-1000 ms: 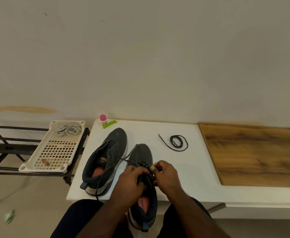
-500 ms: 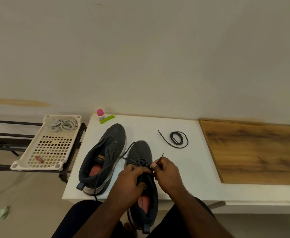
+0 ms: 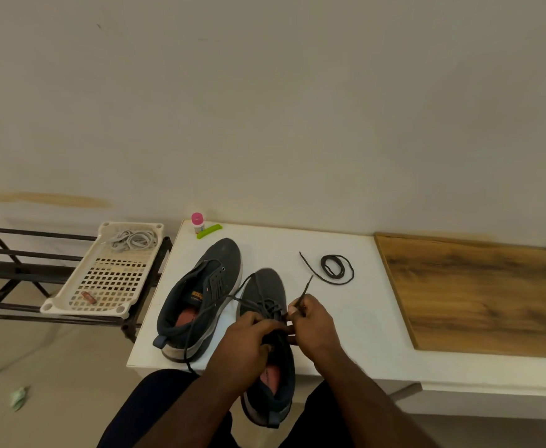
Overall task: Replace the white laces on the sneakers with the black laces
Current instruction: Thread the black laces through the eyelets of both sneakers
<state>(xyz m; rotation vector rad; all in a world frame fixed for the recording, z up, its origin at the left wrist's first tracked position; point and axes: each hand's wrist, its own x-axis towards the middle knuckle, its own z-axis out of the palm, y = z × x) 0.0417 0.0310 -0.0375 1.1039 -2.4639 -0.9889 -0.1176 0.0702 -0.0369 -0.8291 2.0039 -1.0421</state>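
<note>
Your right hand (image 3: 313, 321) pinches the tip end of the thin black lace (image 3: 304, 291) between thumb and fingers, the tip sticking up and away from you. Your left hand (image 3: 249, 342) curls over the tongue of the near dark grey fabric sneaker (image 3: 265, 289), gripping it at the eyelets; its heel overhangs the near edge of the white surface (image 3: 346, 318). The second dark grey sneaker (image 3: 200, 295) lies just left. A coiled spare black lace (image 3: 334, 268) rests farther right, and grey-white laces (image 3: 134, 239) sit in the cream plastic perforated tray (image 3: 71, 302).
</note>
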